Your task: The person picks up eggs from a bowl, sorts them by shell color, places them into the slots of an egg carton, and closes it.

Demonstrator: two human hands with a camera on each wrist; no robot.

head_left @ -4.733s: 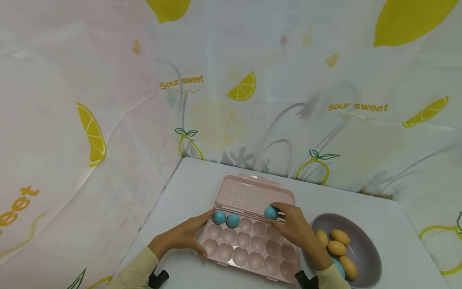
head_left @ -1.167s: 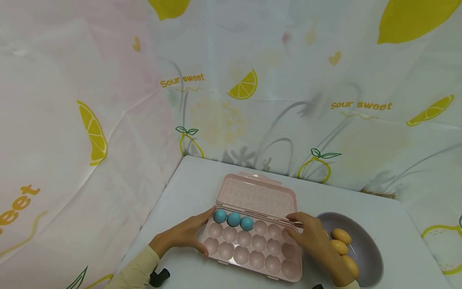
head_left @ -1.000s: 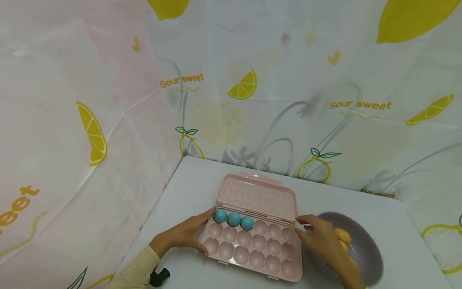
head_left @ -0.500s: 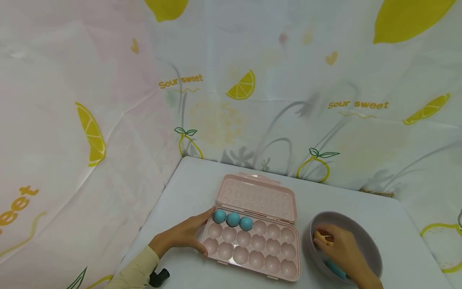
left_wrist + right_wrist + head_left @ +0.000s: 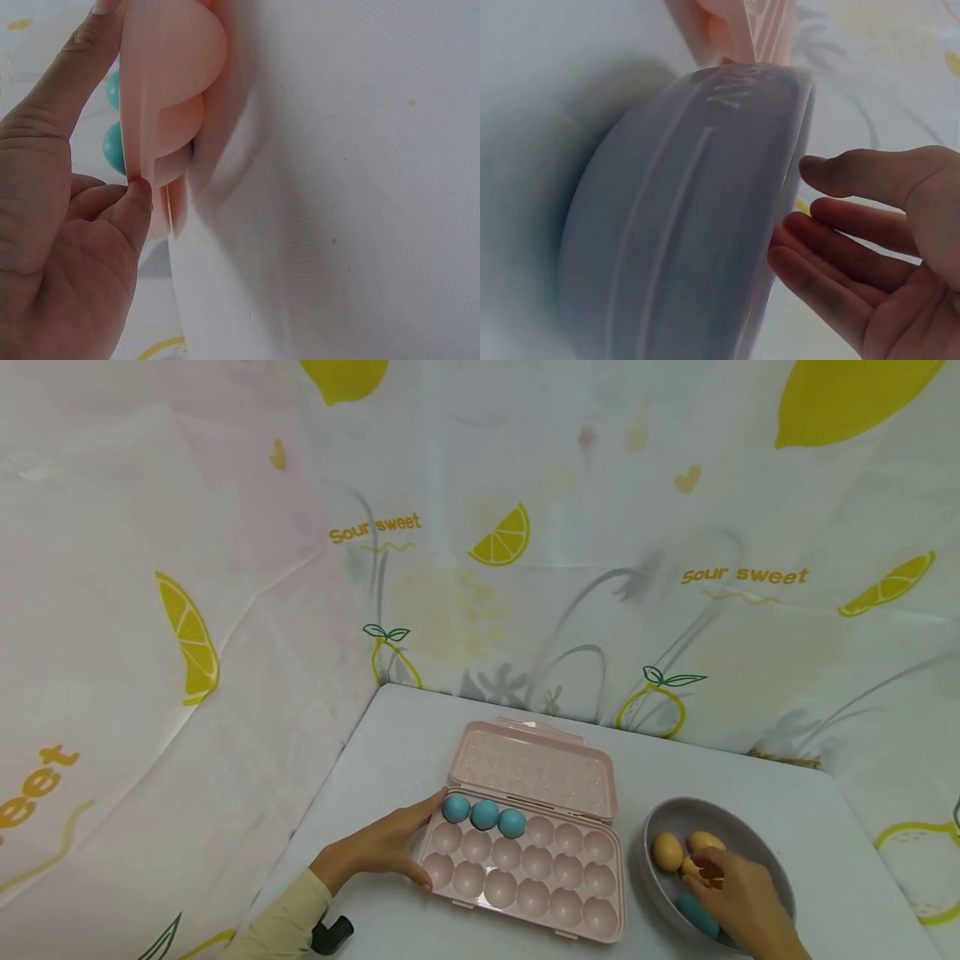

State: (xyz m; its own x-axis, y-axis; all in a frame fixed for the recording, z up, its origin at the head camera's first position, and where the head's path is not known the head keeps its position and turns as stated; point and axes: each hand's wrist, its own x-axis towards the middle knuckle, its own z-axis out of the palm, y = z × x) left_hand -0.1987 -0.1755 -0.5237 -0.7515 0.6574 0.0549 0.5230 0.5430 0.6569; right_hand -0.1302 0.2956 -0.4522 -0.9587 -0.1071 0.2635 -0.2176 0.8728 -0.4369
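Note:
A pink egg carton (image 5: 536,862) lies unfolded, with three blue eggs (image 5: 484,815) in its back row at the left. My left hand (image 5: 386,843) grips the carton's left end, thumb and fingers at its corners; in the left wrist view they meet the carton's rim (image 5: 139,105). My right hand (image 5: 738,897) reaches into the grey bowl (image 5: 772,877), fingertips over a yellow egg (image 5: 689,867). In the right wrist view the thumb and fingers are spread apart at the bowl's rim (image 5: 799,135), with nothing visible between them.
More yellow eggs (image 5: 667,852) and a blue egg (image 5: 696,913) lie in the bowl, partly behind the right hand. The carton's lid (image 5: 534,768) lies back behind it on the white table (image 5: 405,735). A lemon-print sheet (image 5: 570,610) hangs around the table.
A third blue egg has gone into the carton's back row. The right hand has moved from the carton rightward into the bowl, shifting among the eggs. My left hand stays put.

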